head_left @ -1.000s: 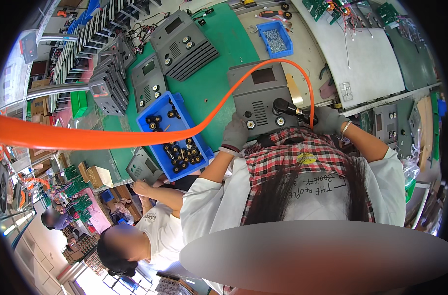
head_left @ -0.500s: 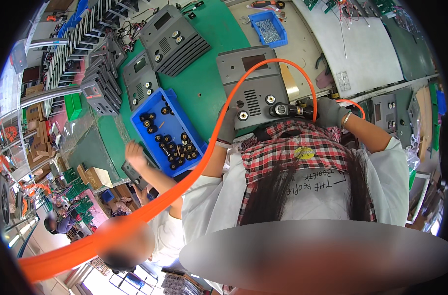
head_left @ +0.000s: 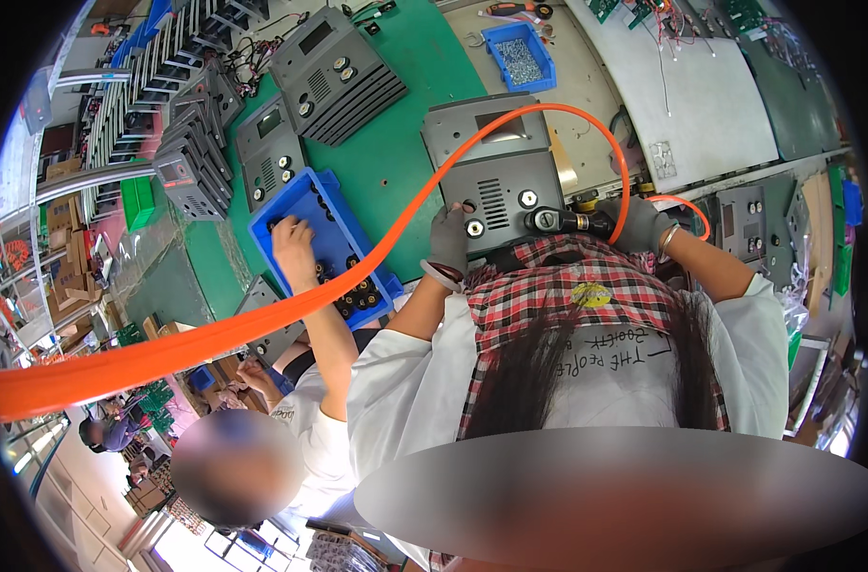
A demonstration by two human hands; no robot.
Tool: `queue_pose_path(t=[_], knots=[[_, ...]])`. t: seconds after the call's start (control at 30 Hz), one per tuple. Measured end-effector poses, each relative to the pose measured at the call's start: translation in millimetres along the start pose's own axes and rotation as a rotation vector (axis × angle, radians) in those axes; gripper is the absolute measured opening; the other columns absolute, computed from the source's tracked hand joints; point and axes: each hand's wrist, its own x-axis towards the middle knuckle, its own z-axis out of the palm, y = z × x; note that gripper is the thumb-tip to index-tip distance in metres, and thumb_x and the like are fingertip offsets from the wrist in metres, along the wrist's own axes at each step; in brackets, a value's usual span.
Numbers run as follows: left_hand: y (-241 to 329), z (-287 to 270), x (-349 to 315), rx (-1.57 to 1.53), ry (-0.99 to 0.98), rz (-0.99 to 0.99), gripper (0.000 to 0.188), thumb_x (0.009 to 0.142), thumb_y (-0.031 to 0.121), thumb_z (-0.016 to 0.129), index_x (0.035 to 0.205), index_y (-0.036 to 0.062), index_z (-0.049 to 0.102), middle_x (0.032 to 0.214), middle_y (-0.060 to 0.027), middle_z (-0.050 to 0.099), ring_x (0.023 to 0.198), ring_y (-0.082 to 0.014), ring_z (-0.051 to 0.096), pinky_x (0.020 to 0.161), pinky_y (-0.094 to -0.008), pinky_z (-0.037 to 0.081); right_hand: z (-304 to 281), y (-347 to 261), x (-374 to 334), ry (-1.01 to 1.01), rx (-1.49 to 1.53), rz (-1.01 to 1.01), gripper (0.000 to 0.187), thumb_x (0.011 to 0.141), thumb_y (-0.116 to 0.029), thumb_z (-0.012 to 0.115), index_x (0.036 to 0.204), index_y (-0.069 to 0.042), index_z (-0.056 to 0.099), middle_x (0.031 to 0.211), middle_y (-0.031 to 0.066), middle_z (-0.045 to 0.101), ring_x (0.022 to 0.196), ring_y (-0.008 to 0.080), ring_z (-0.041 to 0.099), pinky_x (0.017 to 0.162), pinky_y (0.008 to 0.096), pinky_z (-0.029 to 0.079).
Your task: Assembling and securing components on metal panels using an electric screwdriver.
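Observation:
A grey metal panel (head_left: 501, 181) with a display window, vent slots and brass-coloured round fittings lies before me on the bench. My left hand (head_left: 448, 238), in a grey glove, grips its near left edge, fingers close to a round hole. My right hand (head_left: 636, 227), also gloved, is closed around the rear end of a black air ratchet wrench (head_left: 579, 221). The wrench's head lies over the panel's near right corner, beside a fitting (head_left: 527, 198). From the wrench an orange air hose (head_left: 424, 200) loops up and across to the left.
A co-worker's hand (head_left: 294, 243) reaches into a blue bin (head_left: 331, 186) of black knob-like parts at left. Stacked grey panels (head_left: 343, 95) stand farther back. A small blue tray (head_left: 520, 57) of screws sits at the far side, near a white board (head_left: 691, 95).
The co-worker's hand has moved into the blue bin. My left hand has shifted slightly at the panel's edge. The orange hose has swung upward at left; the wrench has moved slightly.

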Motion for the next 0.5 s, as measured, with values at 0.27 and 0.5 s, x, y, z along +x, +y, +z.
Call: queue_pose_path(t=[0.27, 0.5], knots=[[32, 22, 7, 0.475, -0.107, 0.577, 0.018, 0.089, 0.018, 0.048, 0.087, 0.0035, 0.057, 0.084, -0.0050, 0.058, 0.074, -0.0129, 0.055, 0.066, -0.0268, 0.047, -46, -42, -18, 0.100, 0.109, -0.066, 0.052, 0.067, -0.029, 0.065, 0.114, -0.010, 0.052, 0.079, 0.0178, 0.063, 0.074, 0.0360, 0.062, 0.067, 0.0430, 0.049], [61, 44, -4, 0.012, -0.062, 0.182, 0.024, 0.089, 0.024, 0.050, 0.086, 0.0029, 0.059, 0.083, -0.0083, 0.059, 0.080, -0.0183, 0.058, 0.070, -0.0287, 0.046, -57, -63, -11, 0.007, 0.259, 0.030, 0.054, 0.063, -0.022, 0.063, 0.114, -0.008, 0.051, 0.083, 0.0189, 0.064, 0.078, 0.0361, 0.062, 0.071, 0.0422, 0.049]])
